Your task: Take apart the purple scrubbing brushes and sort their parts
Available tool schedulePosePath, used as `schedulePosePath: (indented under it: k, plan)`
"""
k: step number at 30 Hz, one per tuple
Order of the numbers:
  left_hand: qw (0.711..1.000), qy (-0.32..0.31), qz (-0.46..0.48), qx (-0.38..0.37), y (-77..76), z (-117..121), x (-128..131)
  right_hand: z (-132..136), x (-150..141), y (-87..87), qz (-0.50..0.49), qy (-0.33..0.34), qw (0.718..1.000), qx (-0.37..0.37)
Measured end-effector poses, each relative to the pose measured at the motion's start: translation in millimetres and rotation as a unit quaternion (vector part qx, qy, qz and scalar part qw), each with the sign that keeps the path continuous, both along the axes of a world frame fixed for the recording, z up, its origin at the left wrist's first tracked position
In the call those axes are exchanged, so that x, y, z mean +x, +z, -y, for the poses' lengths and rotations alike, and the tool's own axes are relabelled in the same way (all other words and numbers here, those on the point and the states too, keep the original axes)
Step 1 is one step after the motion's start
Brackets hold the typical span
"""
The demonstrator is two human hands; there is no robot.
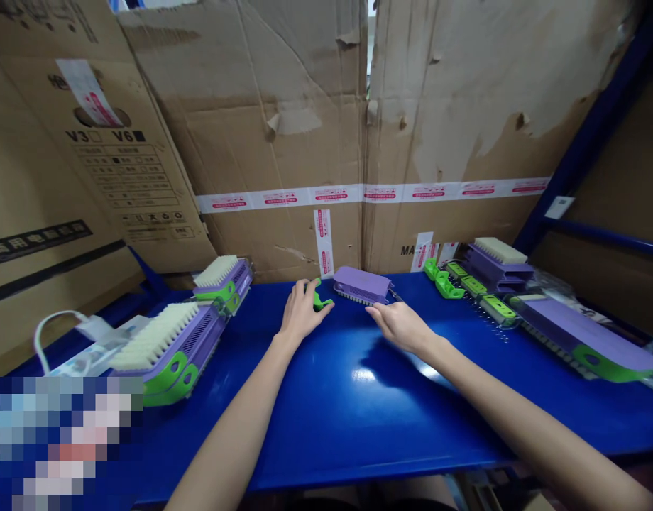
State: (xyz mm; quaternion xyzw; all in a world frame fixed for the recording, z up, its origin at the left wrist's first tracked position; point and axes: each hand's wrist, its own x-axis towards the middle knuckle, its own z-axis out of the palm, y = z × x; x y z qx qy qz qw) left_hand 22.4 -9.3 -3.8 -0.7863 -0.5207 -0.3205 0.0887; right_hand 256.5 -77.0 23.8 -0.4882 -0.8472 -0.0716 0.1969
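Observation:
My left hand (299, 312) is curled around a green plastic piece (320, 301) on the blue table. It looks like the green end caps on the brushes nearby. A purple brush body (361, 282) lies bristles down just right of it, against the cardboard at the back. My right hand (404, 328) is closed, its fingertips at the front right corner of that body. What those fingers hold, if anything, is hidden. A thin greyish part (394, 293) shows behind the right hand, at the body's right end.
Purple and green brushes (169, 344) with cream bristles stand at left. At right are loose green pieces (448, 285), wire-bristled green inserts (497, 309), a purple body (500, 266) and a long purple brush (585, 330). Cardboard (284, 156) walls the back of the blue table (316, 426).

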Motion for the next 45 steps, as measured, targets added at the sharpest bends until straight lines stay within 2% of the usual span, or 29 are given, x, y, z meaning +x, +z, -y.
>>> schedulePosePath:
  k: [3,7,9,12,16,19,22,25,27,29,32,35,40,45]
  plan:
    - [0.994,-0.025,0.036,0.102,6.6,7,8,-3,-8,-2.8,-0.041,0.003,0.999,0.018]
    - [0.979,-0.101,0.048,0.173,9.4,23,27,2,-15,0.3,-0.189,0.015,0.981,0.041]
    - [0.974,-0.139,0.037,0.173,6.7,31,38,8,-21,4.1,-0.254,0.039,0.966,0.008]
    - [0.974,-0.167,0.017,0.15,1.8,40,49,17,-29,8.8,-0.296,0.07,0.953,-0.009]
    - [0.969,-0.205,0.002,0.136,1.6,43,54,23,-27,11.1,-0.353,0.02,0.934,-0.045]
    - [0.961,-0.238,-0.003,0.137,5.9,43,52,24,-10,11.5,-0.375,-0.026,0.925,-0.056]
    - [0.966,-0.221,-0.015,0.134,10.0,40,49,28,19,9.1,-0.294,-0.095,0.951,0.007]
    - [0.984,-0.144,-0.029,0.104,10.9,32,42,33,56,2.7,-0.145,-0.196,0.968,0.062]
    - [0.993,-0.086,-0.039,0.066,9.4,24,34,37,80,-2.7,-0.042,-0.278,0.958,0.061]
    - [0.998,-0.036,-0.046,0.023,7.1,16,26,40,100,-7.5,0.054,-0.342,0.938,0.029]
    - [0.996,0.012,-0.075,-0.056,4.7,8,17,41,117,-11.6,0.146,-0.387,0.91,-0.003]
    - [0.985,0.025,-0.117,-0.122,5.6,7,14,40,121,-11.0,0.17,-0.397,0.902,-0.004]
    - [0.97,0.015,-0.152,-0.19,9.4,12,20,34,117,-6.2,0.163,-0.409,0.898,-0.007]
    - [0.961,0.019,-0.173,-0.216,10.7,13,23,25,121,-7.1,0.16,-0.41,0.898,-0.006]
